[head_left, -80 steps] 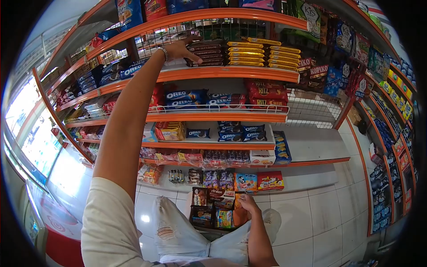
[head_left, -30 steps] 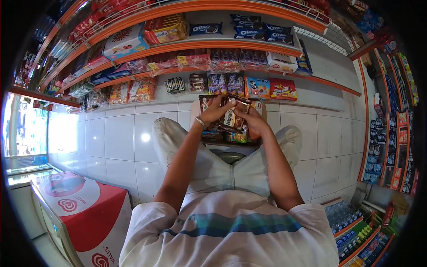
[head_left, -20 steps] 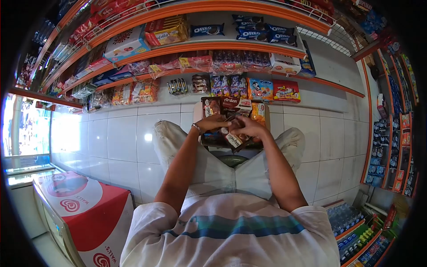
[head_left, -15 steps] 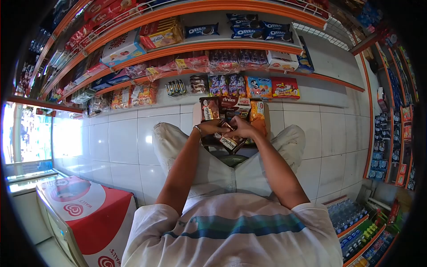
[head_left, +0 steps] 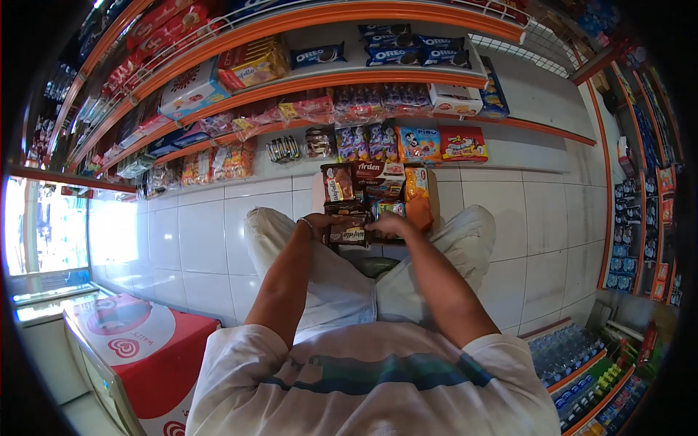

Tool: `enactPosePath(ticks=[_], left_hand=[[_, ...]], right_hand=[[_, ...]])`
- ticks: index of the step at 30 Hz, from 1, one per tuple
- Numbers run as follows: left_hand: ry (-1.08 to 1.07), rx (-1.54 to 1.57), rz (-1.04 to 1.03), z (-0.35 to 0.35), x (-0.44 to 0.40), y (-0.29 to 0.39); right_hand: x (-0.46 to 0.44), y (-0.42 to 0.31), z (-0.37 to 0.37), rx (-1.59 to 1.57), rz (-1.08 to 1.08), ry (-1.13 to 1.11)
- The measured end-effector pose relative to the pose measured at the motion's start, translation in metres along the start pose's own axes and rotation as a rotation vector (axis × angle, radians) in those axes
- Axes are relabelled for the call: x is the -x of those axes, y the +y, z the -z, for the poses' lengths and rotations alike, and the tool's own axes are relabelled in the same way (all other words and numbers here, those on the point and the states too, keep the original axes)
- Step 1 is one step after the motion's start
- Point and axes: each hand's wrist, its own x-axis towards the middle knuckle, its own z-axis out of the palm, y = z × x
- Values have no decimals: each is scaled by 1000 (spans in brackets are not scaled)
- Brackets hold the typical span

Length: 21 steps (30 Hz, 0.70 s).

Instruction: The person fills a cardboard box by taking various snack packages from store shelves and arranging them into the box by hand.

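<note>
"Brown, that Wafello pack (head_left: 347, 233): why two-handed?"

"Probably to keep it level between my knees (head_left: 474, 224); fingers of my left hand (head_left: 318, 224) grip its nine-o'clock end, my right hand (head_left: 390, 224) its three. Beyond, at one o'clock, the Arden pack (head_left: 379, 177); farther, the bottom shelf (head_left: 523, 152)."

Handled Wafello pack (head_left: 347, 234): straightened, shifted front-left of Arden pack (head_left: 379, 171) | left hand (head_left: 318, 224), right hand (head_left: 390, 224): spread to its ends

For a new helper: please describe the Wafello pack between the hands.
Between the pale jeans' knees are snack packs. At their near left, between left hand and right hand, is the brown Wafello pack; its lettering runs crosswise, unlike the Wafello pack behind.
</note>
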Motion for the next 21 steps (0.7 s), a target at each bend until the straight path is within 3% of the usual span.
enactPosePath(ticks=[3, 4, 6, 7, 8, 10, 11, 12, 14, 17, 21], left_hand=[[53, 132, 144, -63, 62, 27], [58, 133, 141, -50, 51, 21], [-213, 269, 62, 4, 0, 1], [-45, 219, 32, 20, -15, -7], [-38, 220, 31, 9, -1, -1], [334, -606, -166, -22, 26, 7], [489, -420, -3, -34, 27, 15], [484, -420, -4, -31, 24, 16], [572, -1137, -187, -6, -1, 10], [519, -1332, -238, 7, -21, 10], [514, -1346, -261, -23, 14, 21]], right_hand=[[-24, -8, -22, 43, 13, 24], [-35, -9, -28, 105, 26, 30], [-29, -12, -34, -23, 154, 2], [-71, 10, -41, 0, 156, 59], [-70, 4, -44, 20, 157, 116], [-67, 1, -48, -25, 78, 124], [-67, 1, -47, 4, 70, 127], [-66, 3, -45, 38, 57, 130], [-67, 6, -48, 86, 96, 128], [-51, -5, -51, 65, 74, 51], [-27, -18, -46, -61, 13, -14]])
